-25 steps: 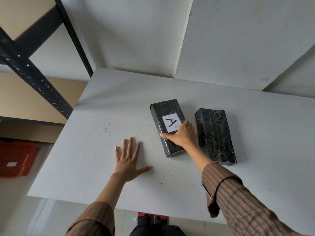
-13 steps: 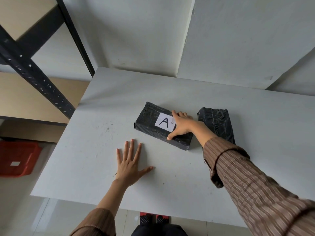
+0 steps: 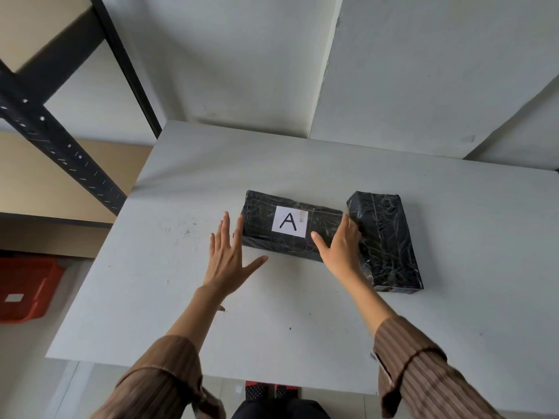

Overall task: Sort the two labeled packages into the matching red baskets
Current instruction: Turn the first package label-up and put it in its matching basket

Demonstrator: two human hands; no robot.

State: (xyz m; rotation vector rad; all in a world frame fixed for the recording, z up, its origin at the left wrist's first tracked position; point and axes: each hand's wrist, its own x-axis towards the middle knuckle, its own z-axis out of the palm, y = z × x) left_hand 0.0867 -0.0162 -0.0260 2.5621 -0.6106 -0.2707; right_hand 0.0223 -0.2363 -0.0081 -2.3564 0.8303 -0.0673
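A black wrapped package with a white label "A" (image 3: 290,226) lies crosswise in the middle of the grey table (image 3: 157,297). A second black package (image 3: 387,240) with no label showing lies to its right, touching its end. My left hand (image 3: 228,255) is flat with fingers spread, its fingertips at the left end of the A package. My right hand (image 3: 338,247) rests against the package's right end, fingers apart, thumb along the front edge. A red basket (image 3: 27,288) with a small white label stands on the floor at the left.
A black metal shelving rack (image 3: 60,146) with wooden boards stands to the left of the table. Grey walls close the table's far side. The table's near edge runs just in front of my feet (image 3: 272,390).
The A package has been turned from lengthwise to crosswise. My right hand slid from its top to its right end. My left hand lifted off the table and moved to its left end.
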